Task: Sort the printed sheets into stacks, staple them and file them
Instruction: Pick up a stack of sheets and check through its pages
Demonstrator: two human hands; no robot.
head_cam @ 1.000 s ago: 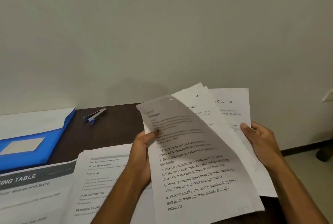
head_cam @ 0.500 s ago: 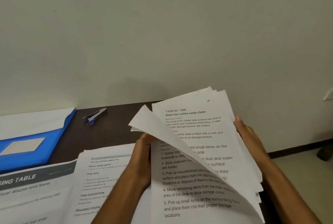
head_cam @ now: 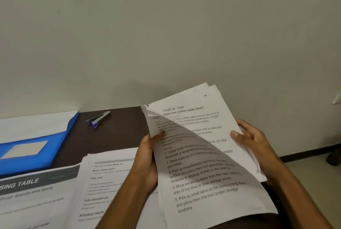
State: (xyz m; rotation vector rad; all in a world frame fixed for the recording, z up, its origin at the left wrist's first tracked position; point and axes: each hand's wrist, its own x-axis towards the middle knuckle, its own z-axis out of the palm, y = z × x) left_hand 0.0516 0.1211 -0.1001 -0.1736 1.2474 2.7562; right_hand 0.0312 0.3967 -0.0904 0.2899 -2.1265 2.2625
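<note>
I hold a bundle of printed sheets (head_cam: 204, 118) upright above the dark table (head_cam: 118, 132). My left hand (head_cam: 147, 160) pinches the left edge of the front sheet (head_cam: 206, 188), which bends forward and lists numbered steps. My right hand (head_cam: 252, 140) grips the right edge of the sheets behind it; the top one reads "Wipe the coffee table clean". A small blue and grey stapler (head_cam: 98, 119) lies at the back of the table. A blue folder (head_cam: 36, 147) lies at the left.
Two stacks of printed sheets lie flat on the table: one headed "SING TABLE" (head_cam: 33, 197) at the near left, another (head_cam: 107, 182) under my left forearm. A plain wall stands right behind the table. Floor shows at the right.
The fanned sheets have been drawn together into one bundle. The front sheet curled forward, then lay back nearer the bundle. My right hand moved to the bundle's right edge.
</note>
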